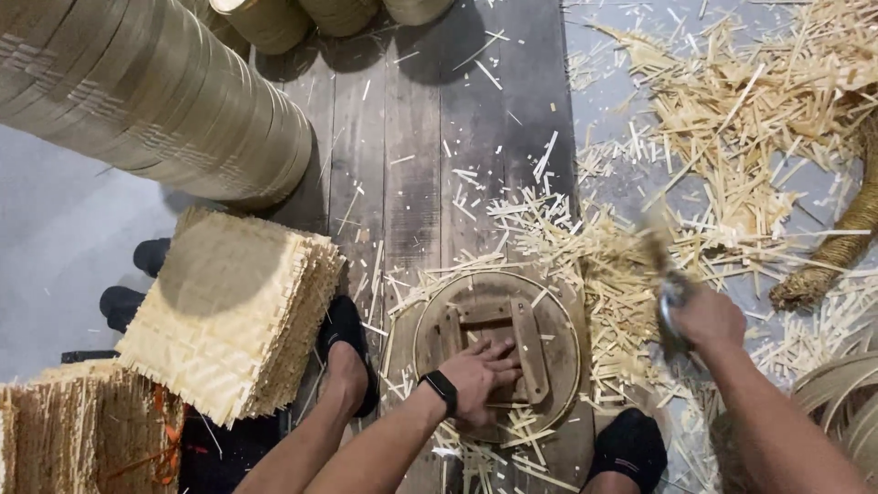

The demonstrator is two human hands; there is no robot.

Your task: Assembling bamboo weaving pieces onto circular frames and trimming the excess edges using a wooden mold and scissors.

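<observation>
While left hand [480, 375] presses flat, fingers spread, on round wooden form [498, 352], right hand [704, 316] fist-clamped round blurry blade tool [668, 274], bamboo trimmings [622, 274] everywhere on floor.

**Floor, boards and stacks around you**

You look down on a grey concrete floor [55, 238] with a run of dark, worn wooden planks [412, 137] laid down its middle. Pale bamboo offcuts [732, 110] lie thick over the upper right and thin out across the planks. To your left sits a pile of square woven mats [229, 311], and above it a long stack of round bamboo rims [155, 101] lying on its side. A coarse rope [841, 238] curves along the right edge. The light is even and soft.
</observation>
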